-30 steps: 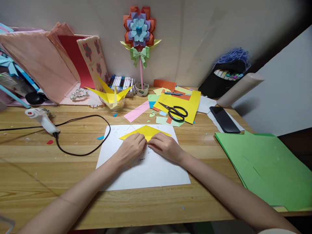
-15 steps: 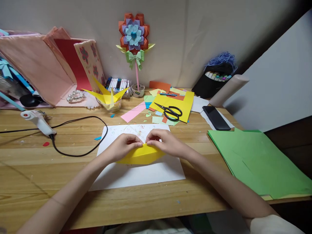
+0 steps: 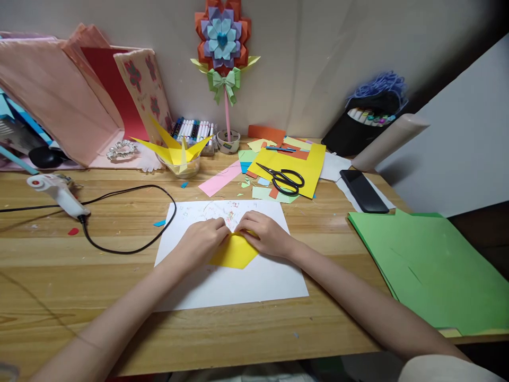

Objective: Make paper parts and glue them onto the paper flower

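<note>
Head: L grip (image 3: pixel 203 239), R grip (image 3: pixel 268 234) pinch yellow ppr (image 3: pixel 235 252) over wht sheet (image 3: pixel 246 289) on wood desk (image 3: pixel 230 337) by wall (image 3: pixel 296 63).

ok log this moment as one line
left hand: on yellow paper, far edge; right hand: same edge, beside left; white sheet: underneath; scissors: untouched

Left hand (image 3: pixel 202 239), right hand (image 3: pixel 269 234) at far edge of yellow paper (image 3: pixel 234 254) on white sheet (image 3: pixel 242 289); scissors (image 3: pixel 277 175) beyond.

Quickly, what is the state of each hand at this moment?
Left hand: fingers curled, touching the yellow paper at its far edge; pinching or pressing cannot be told.
Right hand: fingers bent at the same edge; grip likewise unclear.
</note>
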### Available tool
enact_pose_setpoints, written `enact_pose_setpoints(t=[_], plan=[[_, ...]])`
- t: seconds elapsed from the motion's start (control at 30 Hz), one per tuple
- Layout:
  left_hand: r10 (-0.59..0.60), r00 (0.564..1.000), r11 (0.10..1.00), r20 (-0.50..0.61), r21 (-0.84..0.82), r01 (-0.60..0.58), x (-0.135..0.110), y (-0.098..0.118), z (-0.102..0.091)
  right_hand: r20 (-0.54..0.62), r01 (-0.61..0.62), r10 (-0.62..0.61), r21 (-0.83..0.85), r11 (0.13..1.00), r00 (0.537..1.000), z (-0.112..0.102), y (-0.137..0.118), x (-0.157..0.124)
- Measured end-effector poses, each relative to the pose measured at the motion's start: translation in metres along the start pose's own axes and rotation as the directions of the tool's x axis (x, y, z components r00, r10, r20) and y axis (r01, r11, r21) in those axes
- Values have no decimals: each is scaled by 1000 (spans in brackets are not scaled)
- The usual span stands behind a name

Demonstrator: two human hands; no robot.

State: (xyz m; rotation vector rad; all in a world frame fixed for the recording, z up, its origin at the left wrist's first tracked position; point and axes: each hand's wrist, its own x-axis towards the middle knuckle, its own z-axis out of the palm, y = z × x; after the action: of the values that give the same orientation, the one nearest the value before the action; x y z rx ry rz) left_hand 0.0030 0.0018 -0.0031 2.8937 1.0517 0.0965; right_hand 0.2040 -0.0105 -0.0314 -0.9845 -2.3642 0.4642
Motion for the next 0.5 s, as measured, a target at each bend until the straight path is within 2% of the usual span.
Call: enact_pose_setpoints(t=[0.1, 0.23, 0.37, 0.5], plan=[[36, 999, 986, 34, 160, -41, -2, 7, -1, -6, 72, -74, -125, 990, 997, 4, 2, -2], [23, 999, 962, 42, 271, -33, -6, 21, -4, 34, 135, -131, -321, 937, 991, 6, 1, -3], [-24, 1000, 926, -14, 377, 28, -8, 40, 2, 77, 178, -161, -474, 862, 984, 5, -8, -2], [-33, 996, 880, -87, 469, 70, -13, 57, 18, 126, 166, -117, -516, 840, 985, 3, -21, -6]])
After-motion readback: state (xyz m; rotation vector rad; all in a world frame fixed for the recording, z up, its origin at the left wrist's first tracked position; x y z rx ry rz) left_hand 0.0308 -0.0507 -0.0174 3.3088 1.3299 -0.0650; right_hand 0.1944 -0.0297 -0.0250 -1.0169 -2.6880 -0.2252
